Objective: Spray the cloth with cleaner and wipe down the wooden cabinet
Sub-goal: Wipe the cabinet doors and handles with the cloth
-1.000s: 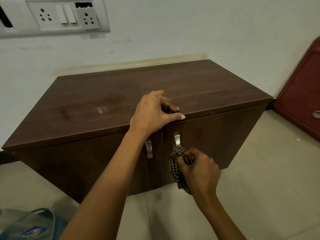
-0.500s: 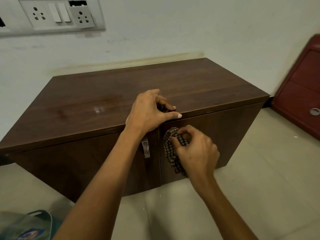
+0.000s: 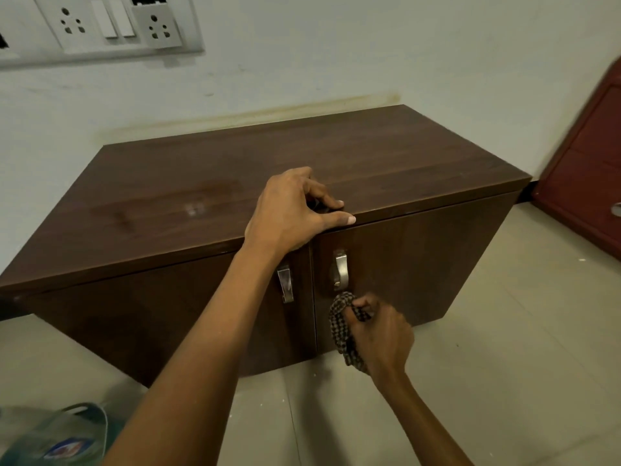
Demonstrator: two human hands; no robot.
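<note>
A low dark wooden cabinet [image 3: 386, 163] with two doors stands against the white wall. My left hand [image 3: 292, 213] rests on the front edge of its top, fingers curled over the edge above the door gap, holding nothing. My right hand [image 3: 383, 334] grips a bunched checkered cloth [image 3: 342, 327] and presses it against the right door, just below that door's metal handle [image 3: 341, 269]. The left door's metal handle [image 3: 285, 284] shows beside my left forearm. No spray bottle is in view.
A clear plastic bag [image 3: 57, 435] with a blue label lies on the tiled floor at the bottom left. A red-brown piece of furniture [image 3: 591, 183] stands at the right. A switch and socket panel [image 3: 111, 25] is on the wall above.
My right hand with the cloth rose over the right door's handle half a second ago and has now come back down below it. My left hand has stayed on the top edge.
</note>
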